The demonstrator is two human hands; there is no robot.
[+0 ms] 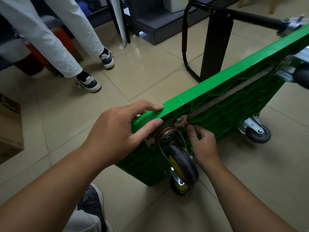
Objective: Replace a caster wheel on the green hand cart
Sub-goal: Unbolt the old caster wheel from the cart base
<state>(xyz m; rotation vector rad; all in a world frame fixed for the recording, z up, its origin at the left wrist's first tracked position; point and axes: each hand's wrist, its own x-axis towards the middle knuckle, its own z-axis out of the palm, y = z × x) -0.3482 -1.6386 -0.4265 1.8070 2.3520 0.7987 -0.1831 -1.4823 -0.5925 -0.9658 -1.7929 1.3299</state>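
Note:
The green hand cart stands tilted on its side, its ribbed underside facing me. A caster wheel with a black tyre and yellow hub sits on a metal plate at the cart's near corner. My left hand grips that corner, fingers over the top edge and thumb by the plate. My right hand pinches a small fastener at the plate's upper right corner, just below a hex bolt. A second yellow-hubbed caster shows below the first. The fastener itself is hidden by my fingertips.
A grey caster sits further along the underside. The cart's black folding handle rests on the tiled floor behind. A person in white trousers stands at upper left. A cardboard box is at far left, my shoe below.

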